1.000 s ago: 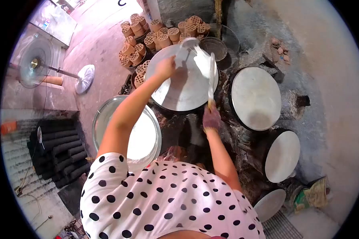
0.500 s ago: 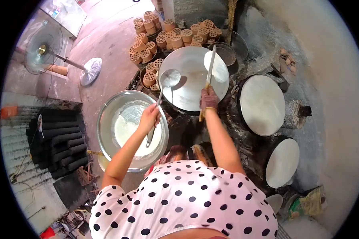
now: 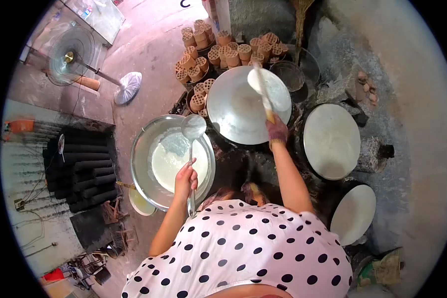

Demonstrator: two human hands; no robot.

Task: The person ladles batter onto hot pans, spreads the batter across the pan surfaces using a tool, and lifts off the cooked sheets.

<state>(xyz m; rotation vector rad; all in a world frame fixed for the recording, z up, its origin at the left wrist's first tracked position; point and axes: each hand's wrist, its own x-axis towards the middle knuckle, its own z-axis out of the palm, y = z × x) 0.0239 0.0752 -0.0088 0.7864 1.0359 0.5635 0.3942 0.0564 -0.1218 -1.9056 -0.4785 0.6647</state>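
My left hand is closed around the long handle of a metal ladle, whose bowl is over the near-right rim area of a large metal basin. White batter lies in the basin. In a thin gloved grip, my right hand has the wooden handle of a long flat spatula, its blade blurred by motion. That blade is over a round metal griddle, across a white patch of batter at the griddle's far right. Whether it touches the batter I cannot tell.
Two more round pale-topped pans stand at the right. Behind the griddle are stacks of clay-coloured perforated briquettes. Black briquettes are piled at the left, below a standing fan. A broom leans at the back.
The ladle has moved left and back from over the griddle to over the basin. The spatula has swung from nearly upright to leaning left across the batter. The view has shifted slightly.
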